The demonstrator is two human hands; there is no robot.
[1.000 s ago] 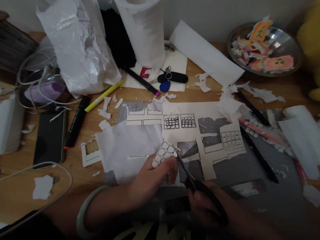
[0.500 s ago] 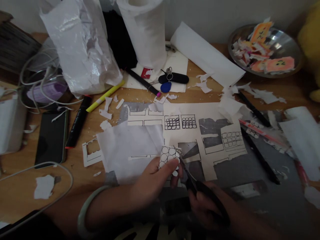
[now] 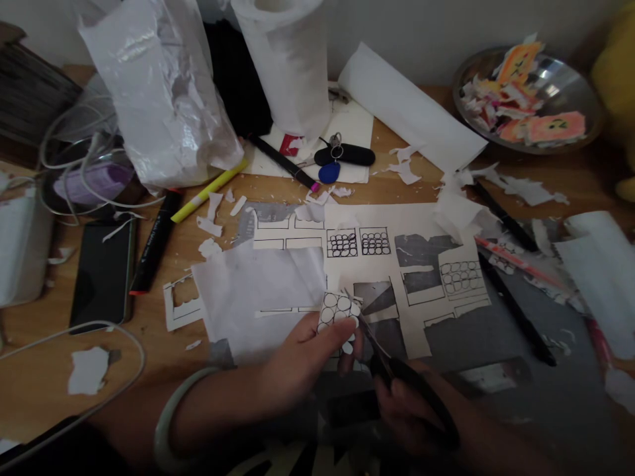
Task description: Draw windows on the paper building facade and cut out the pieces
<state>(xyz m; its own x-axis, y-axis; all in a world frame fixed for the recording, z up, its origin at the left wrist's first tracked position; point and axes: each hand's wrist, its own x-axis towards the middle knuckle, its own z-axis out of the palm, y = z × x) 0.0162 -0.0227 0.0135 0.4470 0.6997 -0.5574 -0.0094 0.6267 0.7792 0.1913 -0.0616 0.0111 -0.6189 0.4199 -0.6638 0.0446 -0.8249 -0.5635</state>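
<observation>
My left hand (image 3: 317, 347) pinches a small piece of white paper (image 3: 335, 307) drawn with black-outlined circles, its right edge cut along the curves. In my right hand (image 3: 409, 403) are black-handled scissors (image 3: 421, 396), whose blades point up and left against the right edge of that piece. Whether the blades touch the paper at their tips is hard to tell. Under and beyond both hands lies a larger cut-up paper sheet (image 3: 362, 271) with drawn rectangles and circle grids. Some parts of it are cut out, and the grey mat (image 3: 421, 251) shows through.
Paper scraps (image 3: 211, 226) litter the wooden table. On the left are a phone (image 3: 102, 271), a black marker (image 3: 156, 244) and a yellow marker (image 3: 208, 192). A paper roll (image 3: 288, 66), keys (image 3: 337, 155) and a metal bowl (image 3: 565, 79) with coloured cutouts stand at the back.
The circle-patterned piece and my left fingers have shifted slightly to the right. The scissors' blades look a little closer together; the other things have stayed put.
</observation>
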